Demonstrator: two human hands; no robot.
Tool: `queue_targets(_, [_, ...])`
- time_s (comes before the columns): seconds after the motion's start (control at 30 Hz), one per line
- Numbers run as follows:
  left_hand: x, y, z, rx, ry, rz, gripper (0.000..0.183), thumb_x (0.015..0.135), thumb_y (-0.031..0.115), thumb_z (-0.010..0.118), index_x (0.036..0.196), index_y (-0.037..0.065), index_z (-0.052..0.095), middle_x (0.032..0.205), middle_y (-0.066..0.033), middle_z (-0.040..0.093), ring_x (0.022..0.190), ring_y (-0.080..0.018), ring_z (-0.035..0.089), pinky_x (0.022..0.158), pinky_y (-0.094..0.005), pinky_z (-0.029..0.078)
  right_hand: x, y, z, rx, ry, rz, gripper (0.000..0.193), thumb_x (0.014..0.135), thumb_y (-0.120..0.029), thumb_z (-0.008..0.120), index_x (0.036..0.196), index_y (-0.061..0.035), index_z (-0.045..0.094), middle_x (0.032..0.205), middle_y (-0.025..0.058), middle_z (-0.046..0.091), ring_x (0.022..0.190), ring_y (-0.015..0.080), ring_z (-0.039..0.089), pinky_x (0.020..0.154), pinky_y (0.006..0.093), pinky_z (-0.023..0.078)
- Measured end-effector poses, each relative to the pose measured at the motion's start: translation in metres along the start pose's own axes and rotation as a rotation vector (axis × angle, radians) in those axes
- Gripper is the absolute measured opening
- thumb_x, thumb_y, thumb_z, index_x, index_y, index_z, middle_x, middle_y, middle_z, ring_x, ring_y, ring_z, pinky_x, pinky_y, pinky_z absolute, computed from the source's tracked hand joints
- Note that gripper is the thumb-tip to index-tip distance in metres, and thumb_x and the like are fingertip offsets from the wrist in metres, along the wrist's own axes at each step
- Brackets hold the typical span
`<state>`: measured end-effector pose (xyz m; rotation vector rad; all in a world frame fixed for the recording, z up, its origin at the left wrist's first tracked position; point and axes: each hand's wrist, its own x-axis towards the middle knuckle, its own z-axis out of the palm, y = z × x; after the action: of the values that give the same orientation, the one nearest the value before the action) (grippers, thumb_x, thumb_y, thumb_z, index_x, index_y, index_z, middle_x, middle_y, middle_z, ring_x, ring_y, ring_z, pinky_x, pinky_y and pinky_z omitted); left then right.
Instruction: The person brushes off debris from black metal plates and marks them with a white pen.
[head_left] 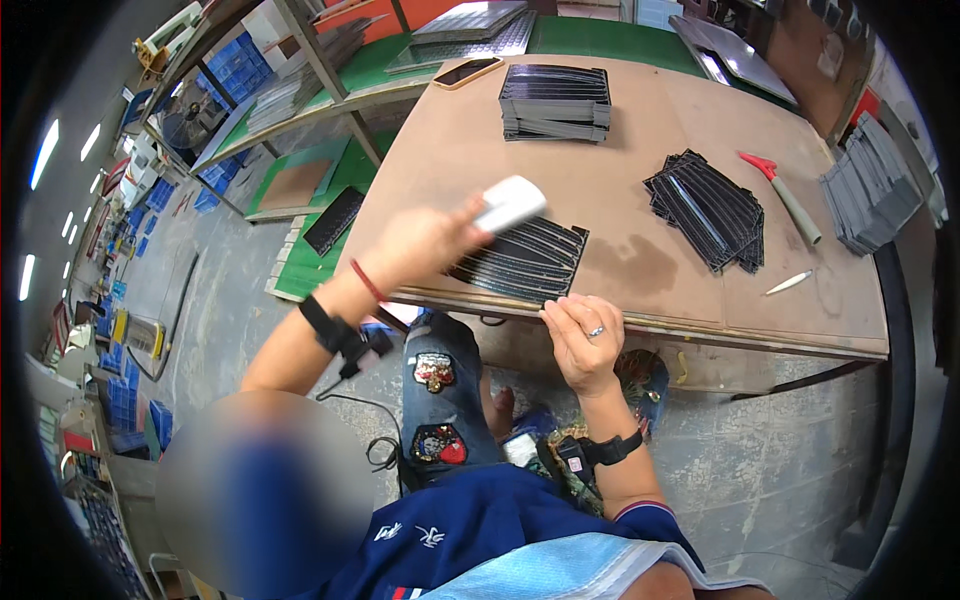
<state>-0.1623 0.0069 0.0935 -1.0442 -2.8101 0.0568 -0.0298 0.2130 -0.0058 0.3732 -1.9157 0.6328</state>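
A short white cylinder [510, 204], blurred by motion, is gripped in my left hand [433, 243]. It is held over a flat black slatted sheet [530, 258] that lies at the near edge of the table, partly covered by that hand. At the sheet's near right corner, my right hand [585, 340] is closed with its fingers curled in. Its fingertips are at the table edge, and what they pinch, if anything, is hidden.
The brown table [640, 120] bears a stack of black sheets [555, 103], a fanned pile [707, 212], a phone [468, 73], a red-and-green handled tool [785, 195] and a small pale pointed stick [789, 283]. Grey pieces [870, 185] stand stacked at the right edge. Green shelving [400, 62] adjoins the left.
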Motion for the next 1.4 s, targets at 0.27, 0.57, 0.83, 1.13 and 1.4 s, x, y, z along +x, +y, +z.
queue_targets(0.27, [0.028, -0.020, -0.008, -0.028, -0.008, -0.147, 0.050, 0.097, 0.049, 0.045, 0.135, 0.016, 0.050, 0.073, -0.0177, 0.067, 0.065, -0.0352, 0.067, 0.056, -0.0464, 0.053, 0.005, 0.000, -0.005, 0.013, 0.011, -0.006, 0.025, 0.065, -0.007, 0.081, 0.088, -0.0081, 0.072, 0.086, 0.0033, 0.065, 0.083, 0.0235, 0.063, 0.076, 0.0359, 0.049])
queue_targets(0.57, [0.029, 0.058, -0.010, -0.140, -0.059, 0.241, 0.053, 0.094, 0.049, 0.052, 0.136, 0.018, 0.052, 0.065, -0.0169, 0.063, 0.059, -0.0342, 0.064, 0.054, -0.0444, 0.051, 0.003, -0.001, -0.009, -0.027, -0.004, -0.001, 0.022, 0.068, -0.009, 0.079, 0.089, -0.0091, 0.072, 0.087, 0.0023, 0.066, 0.083, 0.0213, 0.063, 0.075, 0.0349, 0.048])
queue_targets(0.83, [0.051, 0.051, 0.005, -0.085, 0.016, 0.307, 0.051, 0.094, 0.048, 0.051, 0.138, 0.020, 0.051, 0.065, -0.0167, 0.064, 0.060, -0.0354, 0.065, 0.053, -0.0456, 0.052, -0.001, 0.000, 0.001, -0.024, 0.011, 0.025, 0.023, 0.067, -0.010, 0.079, 0.089, -0.0101, 0.072, 0.086, 0.0014, 0.067, 0.083, 0.0203, 0.063, 0.076, 0.0336, 0.047])
queue_targets(1.13, [0.071, -0.007, 0.010, -0.039, 0.070, -0.058, 0.051, 0.096, 0.050, 0.045, 0.133, 0.015, 0.052, 0.079, -0.0177, 0.069, 0.071, -0.0364, 0.068, 0.061, -0.0471, 0.054, 0.004, -0.003, 0.001, -0.027, 0.017, 0.008, 0.024, 0.067, -0.010, 0.080, 0.090, -0.0106, 0.072, 0.086, -0.0003, 0.067, 0.083, 0.0192, 0.063, 0.075, 0.0331, 0.045])
queue_targets(1.4, [-0.006, 0.051, -0.001, -0.201, -0.098, 0.147, 0.055, 0.095, 0.052, 0.048, 0.138, 0.017, 0.049, 0.073, -0.0188, 0.067, 0.068, -0.0380, 0.067, 0.059, -0.0483, 0.053, 0.003, -0.005, -0.005, -0.064, 0.005, 0.036, 0.024, 0.066, -0.009, 0.081, 0.088, -0.0107, 0.073, 0.086, -0.0002, 0.066, 0.082, 0.0188, 0.061, 0.074, 0.0332, 0.043])
